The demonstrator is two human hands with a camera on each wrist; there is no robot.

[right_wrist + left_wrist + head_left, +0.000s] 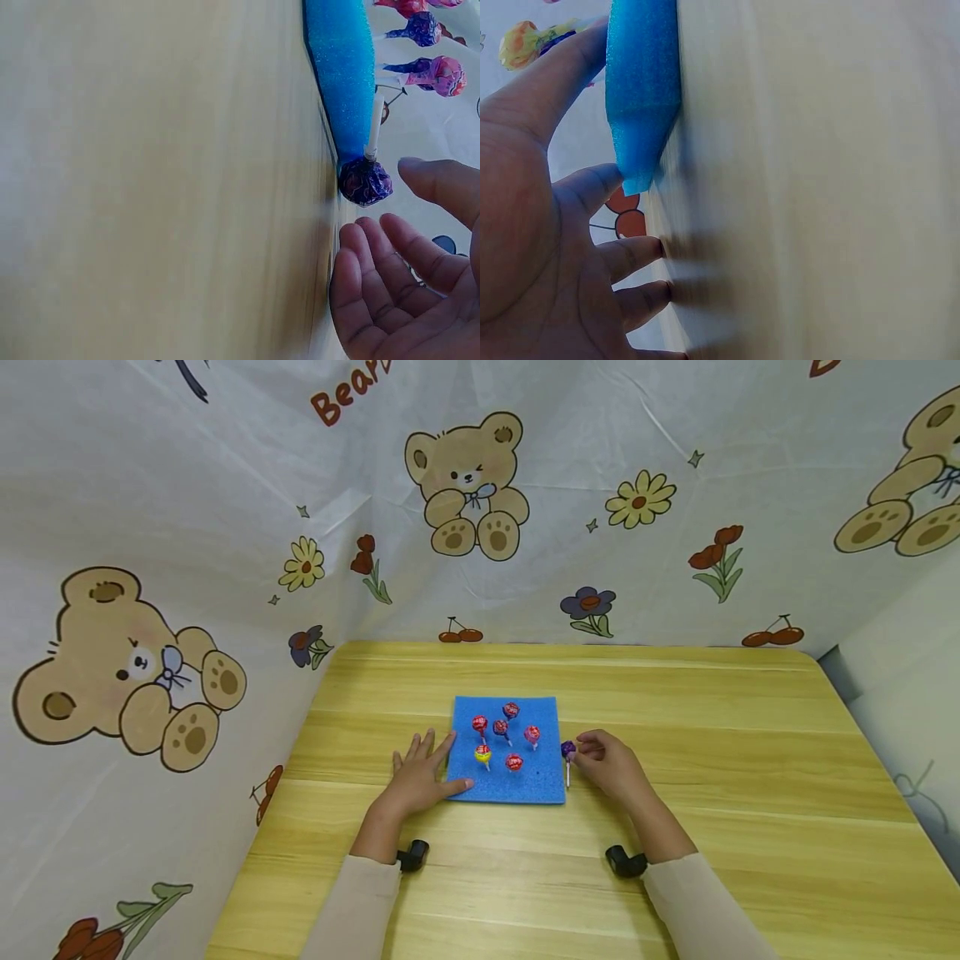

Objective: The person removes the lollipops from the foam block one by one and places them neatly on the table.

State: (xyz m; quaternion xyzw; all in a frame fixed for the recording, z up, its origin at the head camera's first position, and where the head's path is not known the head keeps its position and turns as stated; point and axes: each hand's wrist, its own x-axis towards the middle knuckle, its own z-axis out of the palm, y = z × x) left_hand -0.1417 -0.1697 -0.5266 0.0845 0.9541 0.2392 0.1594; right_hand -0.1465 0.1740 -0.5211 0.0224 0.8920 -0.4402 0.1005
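Note:
Several wrapped lollipops stand by their sticks in a blue foam block [472, 789], among them a yellow lollipop [482, 754] and a pink lollipop [532, 734]. My left hand [420, 781] has its fingers spread, with the thumb on the block's near left corner and the index finger along its left side. Beside the block's right edge is a purple lollipop [567, 749], its white stick pointing toward me in the head view. My right hand [609, 766] is right next to this lollipop [365, 182]; the right wrist view shows a gap between the thumb and fingers and its wrapper.
The block rests on a wooden table [750, 760]. A white cloth [570, 435] printed with bears and flowers hangs behind the table and along its left. Black wrist cameras [626, 862] are strapped near both sleeves. A small dark hole shows in the foam near its front right.

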